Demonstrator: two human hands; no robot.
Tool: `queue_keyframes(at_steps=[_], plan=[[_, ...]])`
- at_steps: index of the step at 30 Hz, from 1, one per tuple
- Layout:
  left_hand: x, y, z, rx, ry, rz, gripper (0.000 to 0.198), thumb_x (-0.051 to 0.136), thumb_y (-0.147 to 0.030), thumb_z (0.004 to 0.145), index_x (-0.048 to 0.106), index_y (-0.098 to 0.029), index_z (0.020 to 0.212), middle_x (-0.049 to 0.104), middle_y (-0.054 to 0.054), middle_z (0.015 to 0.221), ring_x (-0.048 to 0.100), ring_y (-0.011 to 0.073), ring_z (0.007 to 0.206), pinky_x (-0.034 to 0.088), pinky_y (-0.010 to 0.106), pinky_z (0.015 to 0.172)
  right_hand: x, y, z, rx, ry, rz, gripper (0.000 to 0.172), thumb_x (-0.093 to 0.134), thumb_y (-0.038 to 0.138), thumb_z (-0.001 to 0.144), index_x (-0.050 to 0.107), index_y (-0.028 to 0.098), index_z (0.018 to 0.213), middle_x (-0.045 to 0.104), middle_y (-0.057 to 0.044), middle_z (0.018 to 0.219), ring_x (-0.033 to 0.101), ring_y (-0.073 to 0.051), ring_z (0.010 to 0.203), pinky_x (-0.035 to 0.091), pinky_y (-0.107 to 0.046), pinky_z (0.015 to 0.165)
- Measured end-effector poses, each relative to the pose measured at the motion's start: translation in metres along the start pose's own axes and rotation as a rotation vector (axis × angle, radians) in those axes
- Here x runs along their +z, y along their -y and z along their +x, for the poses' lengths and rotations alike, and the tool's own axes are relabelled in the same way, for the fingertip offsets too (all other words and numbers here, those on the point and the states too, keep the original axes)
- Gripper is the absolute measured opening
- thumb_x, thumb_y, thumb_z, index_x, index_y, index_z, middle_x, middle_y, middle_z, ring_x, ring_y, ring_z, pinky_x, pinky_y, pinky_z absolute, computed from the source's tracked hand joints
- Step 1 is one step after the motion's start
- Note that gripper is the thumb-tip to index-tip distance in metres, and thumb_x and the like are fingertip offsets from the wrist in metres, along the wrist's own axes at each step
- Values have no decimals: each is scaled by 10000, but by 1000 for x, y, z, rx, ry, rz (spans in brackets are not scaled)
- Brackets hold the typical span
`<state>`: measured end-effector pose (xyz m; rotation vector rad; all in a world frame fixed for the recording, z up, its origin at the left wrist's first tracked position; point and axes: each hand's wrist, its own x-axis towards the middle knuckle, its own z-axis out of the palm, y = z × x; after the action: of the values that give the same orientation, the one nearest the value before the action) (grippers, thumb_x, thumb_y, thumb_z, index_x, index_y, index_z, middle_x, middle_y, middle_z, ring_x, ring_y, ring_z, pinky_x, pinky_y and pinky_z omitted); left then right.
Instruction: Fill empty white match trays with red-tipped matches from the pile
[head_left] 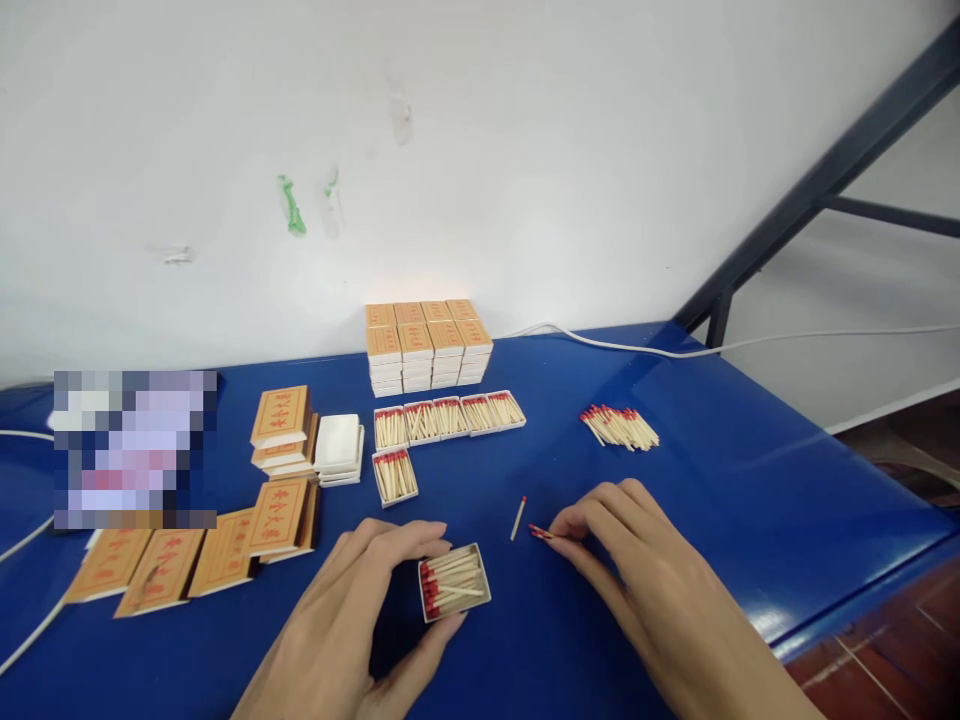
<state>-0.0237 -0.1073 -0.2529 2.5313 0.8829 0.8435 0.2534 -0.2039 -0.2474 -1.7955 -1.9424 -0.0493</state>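
The left hand (pixel 360 610) grips a small matchbox tray (pixel 484 573), its thumb along the near edge and its fingers at the far edge. The tray lies open side up, just right of the palm, with matches (pixel 454 580) inside, red heads turned toward that hand. The right hand (pixel 637 560) pinches a match bundle (pixel 541 533) between thumb and forefinger; the heads point left, and two seem to show, though the exact count cannot be told. A single match (pixel 518 520) lies on the blue bench (pixel 735 450) between the hands, just left of the right fingertips. Beyond the right hand is a loose match pile (pixel 621 427); beyond the left hand stand one filled tray (pixel 400 500) and, farther off, a row of filled trays (pixel 424 440). Orange sleeves (pixel 281 415) lie to the left of the left hand.

The held tray should be very light, its thin card walls likely to bow under a hard squeeze, so a gentle grip on opposite sides, low down, suits it. The matchsticks look stiff but slender, easy to snap or roll; they are best taken by the bare wood, clear of the heads, which could crumble or rub.
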Motion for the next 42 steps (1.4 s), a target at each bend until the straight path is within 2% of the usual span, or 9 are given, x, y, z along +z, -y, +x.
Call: queue_keyframes(at_steps=[4,9,12,16,21,23,26,31,42], plan=[[2,1,-2,-6,9,-2,426,695,-381,1080,553,-324,1478,828,-8,1267,846,145,1136,696,243,991,-3,7,3,-107,-54,-51,199,529,193,1185,675,217,1052,720,-42,993,624,-210,885,564,-361,765],[3,3,-1,5,18,-37,451,697,-321,1065,542,-322,1488,830,-7,1223,847,150,1098,706,251,947,-4,38,12,-158,-11,37,225,520,204,1194,677,215,1034,737,-46,998,634,-201,902,563,-344,772],[2,3,0,11,29,-43,441,679,-292,1072,537,-326,1488,827,-17,1209,843,130,1078,698,225,932,8,56,19,-261,-46,-17,240,548,110,1153,697,193,984,719,-40,923,628,-207,847,549,-386,790],[2,5,-2,19,23,-47,461,673,-255,1058,535,-325,1493,831,-12,1202,844,141,1071,704,249,938,26,64,25,-357,7,-111,198,639,35,1058,717,166,930,718,-54,920,634,-232,855,543,-426,790],[6,4,-5,8,14,-61,461,683,-241,1049,541,-320,1481,823,-8,1210,840,144,1064,704,258,926,18,59,27,-328,84,6,107,679,112,1091,736,187,1038,749,-43,1009,662,-239,957,577,-430,901],[6,4,-4,5,17,-73,452,683,-261,1058,541,-319,1484,822,-11,1207,839,140,1064,701,251,928,8,57,28,-264,109,100,72,679,151,1109,731,195,1087,754,-35,1051,660,-226,980,583,-388,878],[5,3,-3,8,12,-75,427,677,-312,1078,546,-319,1484,824,-18,1191,843,131,1056,698,229,920,-2,54,27,-196,144,182,165,657,58,1085,707,203,1024,740,-27,1053,658,-203,954,584,-351,847],[3,2,-1,27,-9,-41,376,654,-362,1106,569,-309,1469,827,-21,1158,848,115,1033,692,198,913,1,53,26,-72,225,307,165,667,55,1081,712,209,1044,697,-24,1037,658,-179,925,586,-309,828],[8,7,-5,10,2,-59,423,695,-361,1085,563,-315,1484,819,-21,1185,841,113,1062,686,195,940,10,54,21,-153,136,182,148,681,104,1085,700,210,983,702,-33,976,656,-210,898,596,-409,926]])
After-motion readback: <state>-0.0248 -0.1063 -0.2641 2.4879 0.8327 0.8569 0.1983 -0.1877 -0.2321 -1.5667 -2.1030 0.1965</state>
